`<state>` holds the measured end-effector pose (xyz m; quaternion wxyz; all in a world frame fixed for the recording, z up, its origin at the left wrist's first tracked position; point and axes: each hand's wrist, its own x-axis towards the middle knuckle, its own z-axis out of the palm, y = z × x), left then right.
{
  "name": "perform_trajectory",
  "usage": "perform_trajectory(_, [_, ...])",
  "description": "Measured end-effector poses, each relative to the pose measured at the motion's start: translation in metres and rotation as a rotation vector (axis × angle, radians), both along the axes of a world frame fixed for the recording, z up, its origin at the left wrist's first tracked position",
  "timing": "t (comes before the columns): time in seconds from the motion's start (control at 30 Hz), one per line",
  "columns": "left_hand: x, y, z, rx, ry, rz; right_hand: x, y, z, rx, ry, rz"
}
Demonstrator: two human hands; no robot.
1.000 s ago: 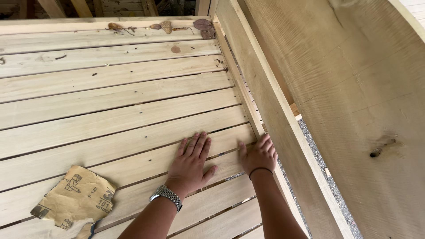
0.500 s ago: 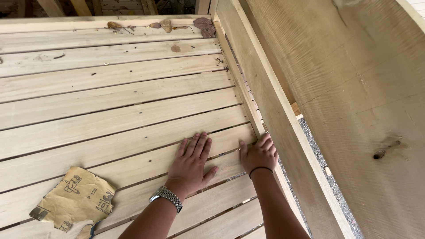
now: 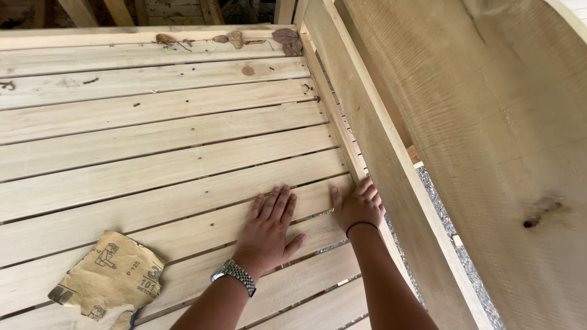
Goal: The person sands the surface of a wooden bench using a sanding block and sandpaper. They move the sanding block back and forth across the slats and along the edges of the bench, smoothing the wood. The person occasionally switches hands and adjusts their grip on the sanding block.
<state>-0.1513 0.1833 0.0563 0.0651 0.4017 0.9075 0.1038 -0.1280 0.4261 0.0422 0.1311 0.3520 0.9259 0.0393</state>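
- The left hand (image 3: 269, 227) lies flat on a wood slat (image 3: 183, 201), fingers spread a little.
- At its 3 o'clock, the right hand (image 3: 358, 208) rests by the side board (image 3: 391, 183), fingers maybe curled.

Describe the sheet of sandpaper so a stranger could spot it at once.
Start at the pale slatted wooden platform and go to its near left corner, left of the left hand. The sandpaper lies flat there: a torn, tan, creased sheet with dark printing, the only paper on the boards.

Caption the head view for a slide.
Both hands, left and right, flat on pale wooden slats beside an upright board; torn sandpaper lies nearby.
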Motion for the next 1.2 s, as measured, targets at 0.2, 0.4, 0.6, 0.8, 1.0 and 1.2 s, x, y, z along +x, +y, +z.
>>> perform_trajectory(0.2, [0.000, -0.001, -0.006, 0.088, 0.048, 0.006, -0.093, 0.006, 0.009, -0.124, 0.080, -0.008])
perform_trajectory(0.4, [-0.002, -0.002, -0.011, 0.237, 0.159, 0.024, 0.007, 0.003, -0.001, 0.016, 0.021, 0.034])
perform_trajectory(0.6, [-0.004, -0.003, -0.014, 0.115, -0.026, 0.016, -0.096, 0.005, -0.004, -0.097, 0.011, -0.024])
perform_trajectory(0.8, [-0.005, -0.003, -0.018, 0.137, 0.056, 0.007, -0.106, 0.014, 0.002, -0.153, 0.081, 0.054])
perform_trajectory(1.0, [-0.005, -0.004, -0.023, 0.248, 0.121, 0.019, -0.028, -0.002, 0.014, -0.022, -0.084, 0.049])
perform_trajectory(1.2, [-0.005, -0.005, -0.021, 0.150, 0.032, 0.007, -0.103, -0.011, 0.023, -0.093, 0.085, 0.076])
